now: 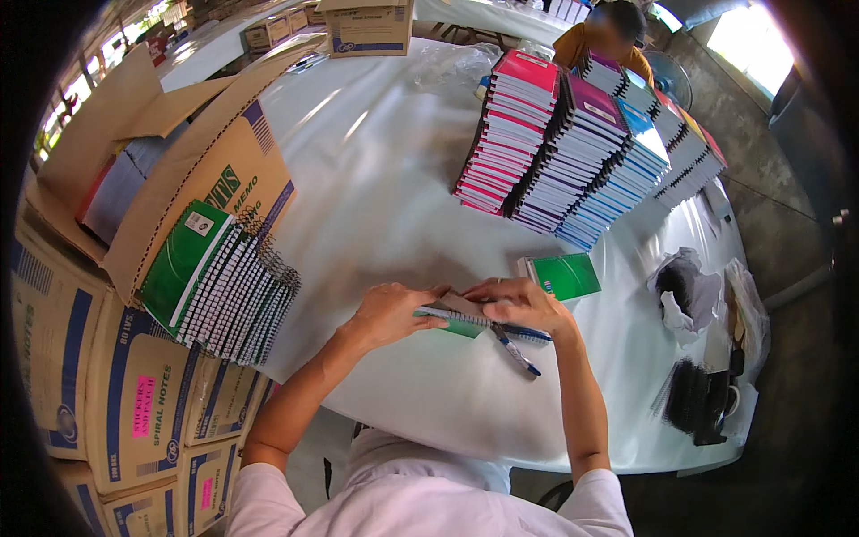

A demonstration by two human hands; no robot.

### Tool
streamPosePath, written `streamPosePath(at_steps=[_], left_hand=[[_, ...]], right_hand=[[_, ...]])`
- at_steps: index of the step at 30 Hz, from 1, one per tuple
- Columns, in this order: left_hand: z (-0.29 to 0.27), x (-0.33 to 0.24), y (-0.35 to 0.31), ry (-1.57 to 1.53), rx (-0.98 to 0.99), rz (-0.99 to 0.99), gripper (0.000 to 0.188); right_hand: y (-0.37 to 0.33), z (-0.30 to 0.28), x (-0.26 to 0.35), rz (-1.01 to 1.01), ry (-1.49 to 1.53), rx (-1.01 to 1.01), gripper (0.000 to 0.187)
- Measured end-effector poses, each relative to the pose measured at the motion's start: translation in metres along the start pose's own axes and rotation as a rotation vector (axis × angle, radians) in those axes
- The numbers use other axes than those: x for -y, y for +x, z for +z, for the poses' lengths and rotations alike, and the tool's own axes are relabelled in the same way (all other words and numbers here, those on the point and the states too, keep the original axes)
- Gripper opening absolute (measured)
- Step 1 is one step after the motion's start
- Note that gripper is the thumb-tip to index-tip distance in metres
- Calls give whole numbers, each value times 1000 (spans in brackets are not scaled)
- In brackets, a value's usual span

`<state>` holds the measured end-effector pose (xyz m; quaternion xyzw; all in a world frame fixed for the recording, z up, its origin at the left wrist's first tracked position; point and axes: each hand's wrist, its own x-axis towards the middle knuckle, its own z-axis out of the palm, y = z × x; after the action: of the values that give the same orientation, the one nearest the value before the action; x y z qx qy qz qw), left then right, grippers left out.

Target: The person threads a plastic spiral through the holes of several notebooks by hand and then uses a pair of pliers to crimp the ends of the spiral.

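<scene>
An open brown cardboard carton point(192, 170) lies tipped at the left edge of the white table, its flaps spread, with blue and green print on its side. Below it, stacked brown cartons point(134, 403) with blue printed bands line the left; two carry small pink rectangular labels point(143, 405). A small white label point(199, 224) sits on the green cover of the notebook row leaning from the carton. More brown cartons point(369, 27) stand at the table's far edge.

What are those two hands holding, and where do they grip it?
Both hands hold a green spiral notebook on the white table: the left hand at its left end, the right hand on top near its right end, with a pen.
</scene>
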<state>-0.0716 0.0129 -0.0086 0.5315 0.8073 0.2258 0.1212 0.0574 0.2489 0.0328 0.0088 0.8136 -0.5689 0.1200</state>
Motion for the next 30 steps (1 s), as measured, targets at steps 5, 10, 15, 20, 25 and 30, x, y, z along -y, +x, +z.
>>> streamPosePath(at_steps=[5,10,15,20,25,30], left_hand=[[-16,-8,6,9,151,-54,48],[-9,4,8,-39,107,0,40],[-10,3,9,-51,106,-1,38],[-6,6,10,-58,100,8,41],[-7,7,11,-29,72,5,42],[-19,-7,5,14,132,-3,43]], right_hand=[[-7,19,3,-404,-655,-420,21],[5,59,4,-473,-916,-535,19],[5,67,10,-443,-940,-665,15],[5,68,3,-479,-943,-662,15],[2,72,8,-460,-892,-665,17],[1,75,0,-425,-929,-644,17]])
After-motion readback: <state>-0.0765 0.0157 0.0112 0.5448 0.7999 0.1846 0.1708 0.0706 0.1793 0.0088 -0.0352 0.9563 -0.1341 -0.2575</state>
